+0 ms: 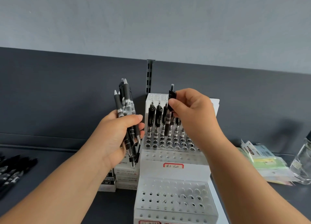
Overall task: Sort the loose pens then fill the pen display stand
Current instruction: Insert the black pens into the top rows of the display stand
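A white tiered pen display stand with rows of round holes stands on the dark shelf in front of me. Several black pens stand upright in its upper tier. My left hand grips a bundle of several black pens, some tip up, some tip down, just left of the stand. My right hand pinches the top of a single black pen held upright over the upper tier among the standing pens. Whether its tip sits in a hole is hidden.
Loose black pens lie at the far left of the shelf. Small stacked pen boxes sit left of the stand. Pastel packets and a glass jar lie at the right. A dark back panel rises behind.
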`<action>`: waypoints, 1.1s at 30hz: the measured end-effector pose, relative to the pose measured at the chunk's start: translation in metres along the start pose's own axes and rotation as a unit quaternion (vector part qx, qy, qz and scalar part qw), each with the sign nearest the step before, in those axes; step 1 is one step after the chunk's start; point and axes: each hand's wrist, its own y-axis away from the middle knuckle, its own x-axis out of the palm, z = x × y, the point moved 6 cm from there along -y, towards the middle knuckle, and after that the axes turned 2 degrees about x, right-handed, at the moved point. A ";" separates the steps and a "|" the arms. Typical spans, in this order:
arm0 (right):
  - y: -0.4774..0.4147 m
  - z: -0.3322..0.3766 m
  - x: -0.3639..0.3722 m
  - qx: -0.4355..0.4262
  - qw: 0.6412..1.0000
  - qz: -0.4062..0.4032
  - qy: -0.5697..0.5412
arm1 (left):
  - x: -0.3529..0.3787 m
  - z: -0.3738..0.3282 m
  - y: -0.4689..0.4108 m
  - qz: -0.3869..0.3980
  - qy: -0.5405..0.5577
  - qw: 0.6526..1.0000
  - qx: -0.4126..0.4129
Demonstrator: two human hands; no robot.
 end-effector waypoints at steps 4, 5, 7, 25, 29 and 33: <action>-0.002 -0.004 0.001 -0.002 1.000 -0.015 0.006 | -0.002 0.001 -0.001 0.002 0.000 1.000 -0.004; -0.002 -0.006 0.002 -0.001 1.000 -0.015 0.007 | -0.002 0.002 -0.001 0.003 -0.001 1.000 -0.006; -0.003 -0.009 0.005 0.005 1.000 -0.011 0.012 | -0.002 0.003 -0.001 0.007 -0.003 1.000 -0.009; 0.009 -0.031 0.013 0.039 0.978 0.023 0.206 | 0.008 0.003 0.003 0.042 -0.005 0.999 -0.010; 0.011 -0.018 0.005 0.012 0.983 -0.013 0.184 | 0.013 0.001 0.008 0.060 -0.020 0.998 -0.002; 0.011 -0.007 0.010 0.080 0.993 0.041 -0.074 | 0.024 0.001 0.013 0.098 -0.057 0.994 -0.003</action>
